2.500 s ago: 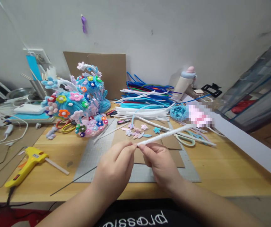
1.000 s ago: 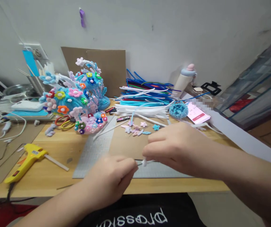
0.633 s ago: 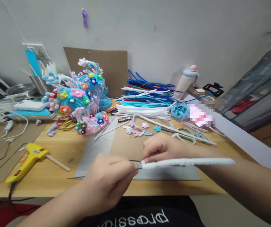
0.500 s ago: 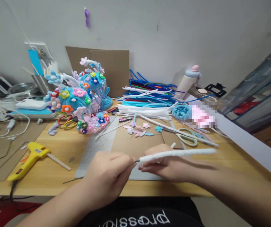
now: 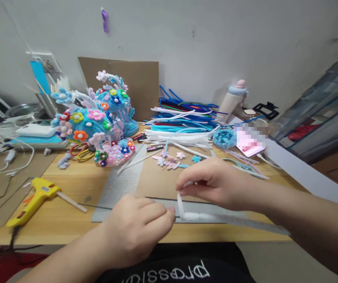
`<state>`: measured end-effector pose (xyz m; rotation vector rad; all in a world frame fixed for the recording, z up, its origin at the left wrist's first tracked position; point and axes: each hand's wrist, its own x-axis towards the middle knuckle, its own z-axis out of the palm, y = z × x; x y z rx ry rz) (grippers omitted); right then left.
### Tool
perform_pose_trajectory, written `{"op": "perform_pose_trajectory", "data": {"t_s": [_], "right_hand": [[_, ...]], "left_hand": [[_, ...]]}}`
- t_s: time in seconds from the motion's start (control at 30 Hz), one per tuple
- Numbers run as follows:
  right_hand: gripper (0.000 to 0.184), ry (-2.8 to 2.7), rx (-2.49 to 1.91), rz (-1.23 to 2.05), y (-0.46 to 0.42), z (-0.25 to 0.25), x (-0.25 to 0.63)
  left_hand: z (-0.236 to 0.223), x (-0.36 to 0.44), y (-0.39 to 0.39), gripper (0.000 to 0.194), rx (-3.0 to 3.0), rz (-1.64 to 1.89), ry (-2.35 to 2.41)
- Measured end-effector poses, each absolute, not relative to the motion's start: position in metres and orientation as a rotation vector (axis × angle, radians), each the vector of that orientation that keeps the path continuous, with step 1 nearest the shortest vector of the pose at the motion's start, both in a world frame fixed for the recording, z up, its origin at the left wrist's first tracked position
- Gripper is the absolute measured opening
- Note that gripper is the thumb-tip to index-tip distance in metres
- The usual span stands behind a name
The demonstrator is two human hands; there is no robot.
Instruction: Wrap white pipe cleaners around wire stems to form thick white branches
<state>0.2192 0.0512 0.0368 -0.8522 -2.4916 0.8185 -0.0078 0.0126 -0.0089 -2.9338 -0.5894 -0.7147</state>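
My left hand point(image 5: 141, 228) is closed around a thin dark wire point(image 5: 96, 206), which runs out to the left of the fist and shows briefly at the thumb side. To the right, the wire carries a white fuzzy wrapping point(image 5: 200, 216) that reaches under my right forearm. Above it, my right hand point(image 5: 216, 184) pinches a white pipe cleaner point(image 5: 180, 205), pulled upward from the wrapping's left end. Loose felt-like flowers point(image 5: 171, 161) in pink, white and blue lie just beyond my hands on brown cardboard point(image 5: 149, 182).
A yellow glue gun point(image 5: 35, 200) lies at left. Behind it stand flower-covered blue craft pieces point(image 5: 86, 122). Bundled pipe cleaners point(image 5: 180, 135) are stacked at the back, with a blue ring point(image 5: 224, 137), a phone point(image 5: 249, 147) and a bottle point(image 5: 233, 100) to their right.
My right hand has risen, drawing the white pipe cleaner upward off the wire. The wrapped length has dropped lower and tilts down to the right. My left hand has shifted slightly downward.
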Motion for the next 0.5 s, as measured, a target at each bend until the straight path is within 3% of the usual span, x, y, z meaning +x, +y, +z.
{"op": "perform_pose_trajectory", "data": {"t_s": [0.13, 0.23, 0.3, 0.5], "right_hand": [[0.011, -2.322, -0.898, 1.319, 0.061, 0.017, 0.217], [0.016, -2.265, -0.986, 1.321, 0.050, -0.001, 0.213], [0.017, -2.307, -1.001, 1.139, 0.037, -0.009, 0.210], [0.022, -2.677, -0.743, 0.168, 0.015, 0.006, 0.207]], "left_hand": [[-0.005, -0.008, 0.011, 0.021, -2.942, -0.955, -0.685], [-0.009, -0.009, 0.015, 0.013, -2.849, -1.044, -0.862], [-0.013, -0.010, 0.019, 0.010, -2.812, -1.010, -0.975], [-0.025, -0.012, 0.030, 0.015, -2.810, -0.740, -0.982]]}}
